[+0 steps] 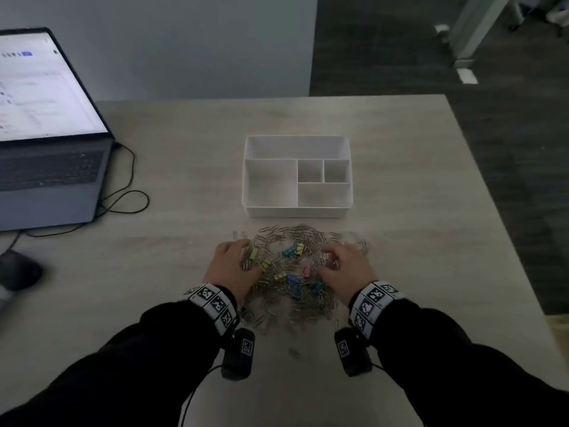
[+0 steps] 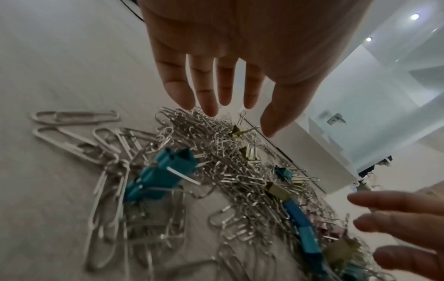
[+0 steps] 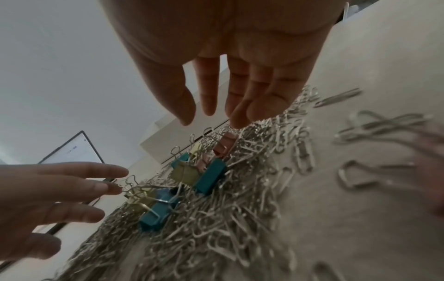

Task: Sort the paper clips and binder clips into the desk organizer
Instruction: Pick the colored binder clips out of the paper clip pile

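We are at the very start of the sort: our left hand (image 1: 231, 266) and right hand (image 1: 344, 266) sit on either side of the pile (image 1: 295, 272) on the worktop (image 1: 184, 180), fingers loosely spread and gripping nothing. Silver paper clips (image 2: 74, 116) and coloured binder clips (image 3: 209, 175) lie tangled between the hands; the organizer (image 1: 297, 211) stands just beyond the fingertips, its compartments bare. Next, we judge, comes pinching one binder clip free of the tangle without dragging paper clips along.
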A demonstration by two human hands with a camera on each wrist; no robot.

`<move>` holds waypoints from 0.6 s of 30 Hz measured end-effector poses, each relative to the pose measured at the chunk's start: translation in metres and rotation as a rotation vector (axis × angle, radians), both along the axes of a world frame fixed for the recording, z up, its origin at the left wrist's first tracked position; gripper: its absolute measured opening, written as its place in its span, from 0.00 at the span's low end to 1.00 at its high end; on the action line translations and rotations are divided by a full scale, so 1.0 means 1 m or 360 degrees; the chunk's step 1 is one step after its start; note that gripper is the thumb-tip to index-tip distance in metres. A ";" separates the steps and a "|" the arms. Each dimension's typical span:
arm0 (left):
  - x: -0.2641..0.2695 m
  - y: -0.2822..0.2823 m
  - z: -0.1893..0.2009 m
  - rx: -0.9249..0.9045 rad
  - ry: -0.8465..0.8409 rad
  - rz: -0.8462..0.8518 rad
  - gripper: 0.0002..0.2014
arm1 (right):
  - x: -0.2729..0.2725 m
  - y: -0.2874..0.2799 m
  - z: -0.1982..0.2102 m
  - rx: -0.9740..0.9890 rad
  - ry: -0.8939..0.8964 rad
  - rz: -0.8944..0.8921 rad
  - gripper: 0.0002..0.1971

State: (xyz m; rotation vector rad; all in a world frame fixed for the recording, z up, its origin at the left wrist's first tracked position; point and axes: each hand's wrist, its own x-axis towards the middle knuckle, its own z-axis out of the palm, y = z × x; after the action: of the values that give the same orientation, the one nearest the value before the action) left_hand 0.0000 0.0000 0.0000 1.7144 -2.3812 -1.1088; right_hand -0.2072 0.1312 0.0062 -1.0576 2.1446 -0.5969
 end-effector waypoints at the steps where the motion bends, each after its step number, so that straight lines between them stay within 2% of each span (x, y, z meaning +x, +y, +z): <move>1: -0.002 -0.003 -0.001 -0.0019 -0.0020 -0.0061 0.28 | 0.000 -0.006 0.000 0.0035 0.0040 0.0035 0.18; 3: -0.006 -0.008 -0.003 -0.0043 -0.0089 -0.0211 0.25 | 0.000 -0.015 -0.001 0.0171 0.0120 0.0166 0.16; 6: -0.010 -0.011 -0.006 -0.0047 -0.0066 -0.0258 0.18 | 0.002 -0.020 -0.001 0.0318 0.0164 0.0357 0.11; 11: -0.013 -0.014 -0.006 -0.0123 0.0000 -0.0276 0.06 | 0.001 -0.017 0.003 0.0233 0.0089 0.0435 0.07; 15: -0.013 -0.016 -0.002 -0.0124 0.0053 -0.0222 0.04 | -0.012 -0.002 0.003 0.0133 -0.0029 0.0246 0.05; 18: -0.013 -0.018 0.001 -0.0110 0.0077 -0.0120 0.04 | -0.033 0.013 0.000 0.0043 -0.0180 -0.0130 0.05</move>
State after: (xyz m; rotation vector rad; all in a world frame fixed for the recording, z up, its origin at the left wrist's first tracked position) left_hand -0.0127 -0.0183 0.0014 1.5710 -2.4432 -1.0510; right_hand -0.2398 0.1444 0.0066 -0.9039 2.0990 -0.6481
